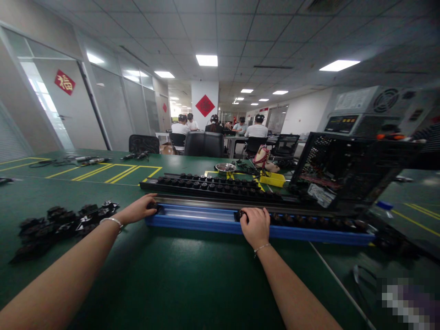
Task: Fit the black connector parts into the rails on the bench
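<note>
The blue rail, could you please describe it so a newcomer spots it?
On the green table, find the wearer's left hand and right hand. Both are at the blue rail, whose colour sets it apart from the dark rails behind.

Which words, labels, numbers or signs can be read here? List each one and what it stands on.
"福": gold, on the red diamond on the door at left.
Too blurred to read: the mark on the pillar's red diamond.
Too blurred to read: the pale label and the dark label with yellow marks on the stacked grey metal boxes.
</note>
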Motion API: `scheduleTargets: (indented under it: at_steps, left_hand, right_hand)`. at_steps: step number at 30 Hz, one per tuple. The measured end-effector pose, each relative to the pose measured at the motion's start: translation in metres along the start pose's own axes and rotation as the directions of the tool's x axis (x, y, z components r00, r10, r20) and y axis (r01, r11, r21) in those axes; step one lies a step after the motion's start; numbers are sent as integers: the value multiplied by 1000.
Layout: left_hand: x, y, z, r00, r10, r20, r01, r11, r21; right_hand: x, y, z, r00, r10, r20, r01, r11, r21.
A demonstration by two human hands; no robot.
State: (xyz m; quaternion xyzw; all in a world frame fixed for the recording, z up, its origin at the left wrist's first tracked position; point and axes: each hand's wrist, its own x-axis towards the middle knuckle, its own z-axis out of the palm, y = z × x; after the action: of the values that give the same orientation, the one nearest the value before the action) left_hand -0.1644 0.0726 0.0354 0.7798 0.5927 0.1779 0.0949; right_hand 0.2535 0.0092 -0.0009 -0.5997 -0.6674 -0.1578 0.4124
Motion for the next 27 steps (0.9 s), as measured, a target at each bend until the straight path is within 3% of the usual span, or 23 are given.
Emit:
scheduleTargets:
  at_steps: [12, 21, 27]
  left_hand:
    - [0, 6, -3, 1000, -8, 11, 8, 999, 47]
    - [-5, -10, -4, 998, -40, -43, 42, 999, 29]
    - [-7, -13, -9, 998, -52, -21, 53, 996, 65]
  right_hand:
    - [0, -1, -2, 1000, -6, -13, 6, 1000, -7]
    - [0, 0, 0, 1000, -8, -2, 8, 1000, -3]
    - [0, 0, -1, 1000, -5, 2, 5, 1000, -5]
